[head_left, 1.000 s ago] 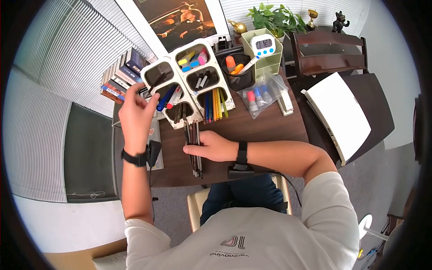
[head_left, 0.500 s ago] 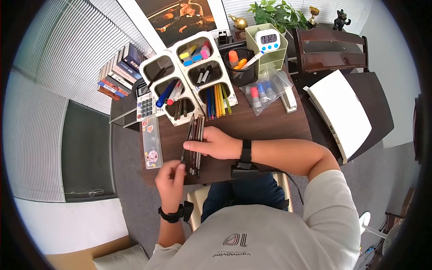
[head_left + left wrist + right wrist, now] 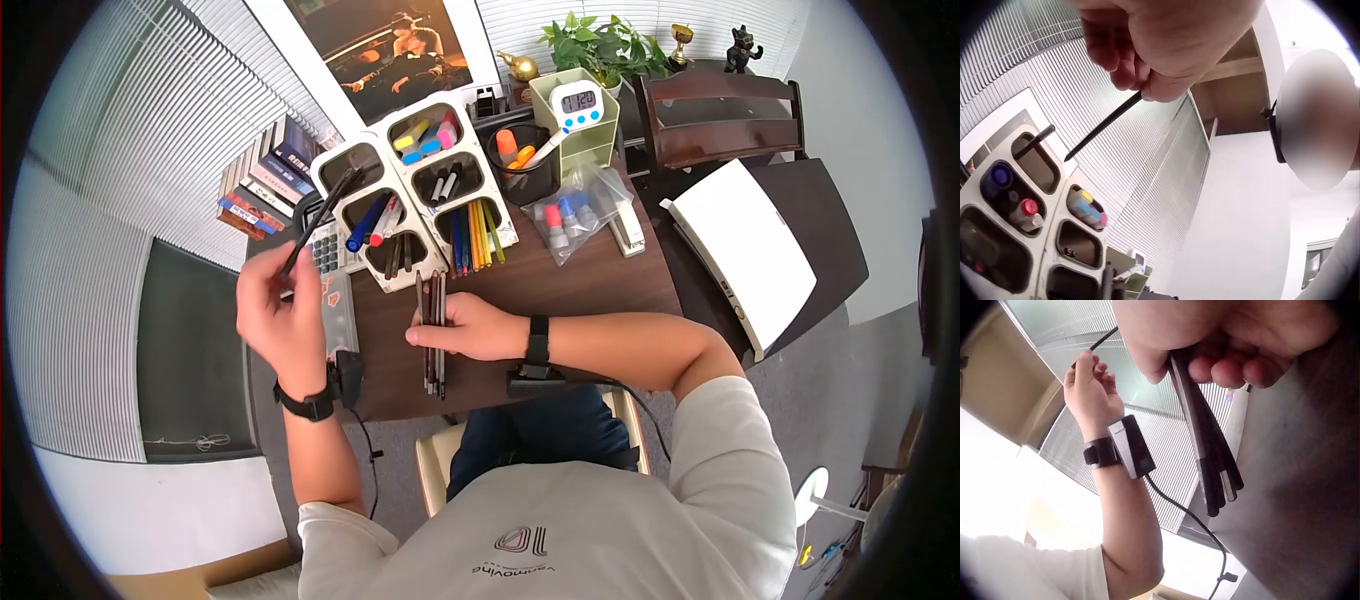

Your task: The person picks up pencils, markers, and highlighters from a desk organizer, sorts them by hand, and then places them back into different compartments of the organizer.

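My left hand (image 3: 283,315) pinches a long dark pencil (image 3: 1104,128) between thumb and fingers. That pencil slants toward the upper left compartment of a white desk organizer (image 3: 408,182), its far end overlapping the compartment in the head view. In the left wrist view, another dark pencil (image 3: 1034,141) leans in that compartment. My right hand (image 3: 482,328) grips a bundle of several dark pencils (image 3: 1194,431) over the table, thumb across them. Other compartments hold blue and red markers (image 3: 372,222), highlighters (image 3: 425,142), black pens (image 3: 446,184) and colored pencils (image 3: 474,238).
Right of the organizer stand a black mesh cup (image 3: 525,182) with markers and a green holder (image 3: 590,140) with a timer (image 3: 577,105). A plastic bag (image 3: 575,215) and a stapler (image 3: 627,228) lie nearby. A calculator (image 3: 325,247) and books (image 3: 265,178) are at left.
My left hand went from the organizer down to the lower end of the bundle, then back up and left with a pencil. My right hand kept its grip on the bundle.
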Demonstrator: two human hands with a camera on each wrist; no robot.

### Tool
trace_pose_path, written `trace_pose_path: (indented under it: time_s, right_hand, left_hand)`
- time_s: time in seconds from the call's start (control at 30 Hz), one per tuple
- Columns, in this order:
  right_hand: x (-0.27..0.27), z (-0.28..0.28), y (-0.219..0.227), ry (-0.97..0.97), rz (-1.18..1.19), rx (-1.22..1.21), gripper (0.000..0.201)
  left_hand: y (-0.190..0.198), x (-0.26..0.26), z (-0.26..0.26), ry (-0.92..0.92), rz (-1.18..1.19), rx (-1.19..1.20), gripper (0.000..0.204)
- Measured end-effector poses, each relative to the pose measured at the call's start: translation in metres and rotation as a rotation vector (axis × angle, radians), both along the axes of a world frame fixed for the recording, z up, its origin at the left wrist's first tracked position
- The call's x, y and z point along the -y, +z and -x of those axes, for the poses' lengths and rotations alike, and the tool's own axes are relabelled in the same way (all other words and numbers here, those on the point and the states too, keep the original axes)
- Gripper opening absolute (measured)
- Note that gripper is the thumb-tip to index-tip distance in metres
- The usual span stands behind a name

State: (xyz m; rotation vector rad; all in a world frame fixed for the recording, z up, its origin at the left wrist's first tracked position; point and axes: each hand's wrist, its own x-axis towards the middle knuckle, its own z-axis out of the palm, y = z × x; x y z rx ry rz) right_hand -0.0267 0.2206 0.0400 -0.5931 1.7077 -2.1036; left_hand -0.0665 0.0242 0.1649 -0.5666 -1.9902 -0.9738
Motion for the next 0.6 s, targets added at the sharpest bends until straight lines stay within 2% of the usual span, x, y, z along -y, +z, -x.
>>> trace_pose_path:
  time_s: [0.03, 0.1, 0.23, 0.3, 0.37, 0.5, 0.57, 0.6]
  right_hand:
    - [0.000, 0.000, -0.001, 0.003, -0.009, 0.002, 0.029]
    - [0.000, 0.000, -0.002, 0.001, -0.014, -0.006, 0.029]
    - [0.000, 0.001, -0.003, 0.004, -0.022, -0.017, 0.030]
    - [0.000, 0.001, -0.002, 0.006, -0.024, -0.015, 0.030]
    - [0.000, 0.001, -0.003, 0.008, -0.026, -0.011, 0.030]
    - [0.001, 0.001, -0.003, 0.004, -0.007, -0.039, 0.029]
    - [0.000, 0.002, -0.003, 0.004, -0.018, -0.014, 0.030]
    - [0.001, 0.002, -0.005, 0.001, 0.002, -0.028, 0.029]
  left_hand:
    - [0.001, -0.005, 0.007, -0.002, 0.017, 0.081, 0.013]
    - [0.003, -0.013, 0.020, 0.108, 0.221, 0.049, 0.013]
    - [-0.006, -0.019, 0.050, 0.105, 0.325, -0.008, 0.015]
    - [-0.007, -0.020, 0.050, 0.102, 0.295, 0.037, 0.015]
    - [-0.011, -0.020, 0.053, 0.192, 0.371, -0.002, 0.021]
    - [-0.011, -0.020, 0.039, 0.176, 0.351, -0.081, 0.029]
    - [-0.016, -0.015, 0.012, 0.190, 0.218, 0.078, 0.033]
    - [-0.031, -0.008, 0.000, 0.163, 0.127, 0.151, 0.028]
